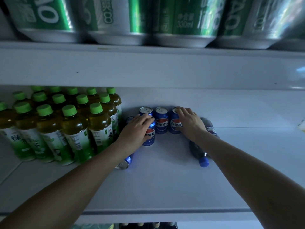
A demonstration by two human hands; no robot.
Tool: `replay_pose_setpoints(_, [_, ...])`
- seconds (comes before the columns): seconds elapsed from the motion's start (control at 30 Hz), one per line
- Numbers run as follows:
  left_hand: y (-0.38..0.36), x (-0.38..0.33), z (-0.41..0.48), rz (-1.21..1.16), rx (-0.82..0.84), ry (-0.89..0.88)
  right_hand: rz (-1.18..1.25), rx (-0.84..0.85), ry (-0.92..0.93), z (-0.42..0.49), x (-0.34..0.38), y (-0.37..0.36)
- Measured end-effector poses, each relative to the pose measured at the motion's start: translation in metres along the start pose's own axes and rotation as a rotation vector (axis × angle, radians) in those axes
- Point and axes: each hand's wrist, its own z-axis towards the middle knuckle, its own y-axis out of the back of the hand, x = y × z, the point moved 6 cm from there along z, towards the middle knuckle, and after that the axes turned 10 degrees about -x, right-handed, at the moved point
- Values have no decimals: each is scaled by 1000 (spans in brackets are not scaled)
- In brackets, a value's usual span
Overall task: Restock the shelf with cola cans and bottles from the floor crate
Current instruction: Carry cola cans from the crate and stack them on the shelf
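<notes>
Several blue cola cans stand upright on the white shelf (165, 179). My left hand (137, 128) wraps the front can (150, 137), which stands ahead of a back-row can (145, 110). My right hand (189, 121) grips the right can (175, 125) of the back row. The middle can (161, 120) stands free between them. Another cola can (124, 162) lies on its side under my left forearm. A dark cola bottle (200, 151) with a blue cap lies on its side under my right wrist.
A block of several green-capped tea bottles (69, 126) fills the shelf's left part, close to my left hand. Large green beer cans (115, 19) stand on the shelf above. The right part of the shelf is bare white board.
</notes>
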Motion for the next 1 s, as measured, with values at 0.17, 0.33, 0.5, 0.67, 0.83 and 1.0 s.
replay_pose_setpoints(0.17, [-1,1,2,5,-18,-8,59,16,-34,3,-6,1])
replay_pose_setpoints(0.33, [1,1,0,-95,-98,73,53,45,-84,6,-8,7])
replay_pose_setpoints(0.5, [28,-21,-4,-422,-249,300,428,-116,-339,-35,1,55])
replay_pose_setpoints(0.67, [42,-89,-43,-738,-218,500,918,-206,-596,-144,7,108])
replay_pose_setpoints(0.83, [27,-204,-69,-1179,46,672,1261,-379,-909,-304,-34,130])
replay_pose_setpoints(1.0, [-2,-331,-92,-1541,145,866,1245,-395,-1221,-462,-78,145])
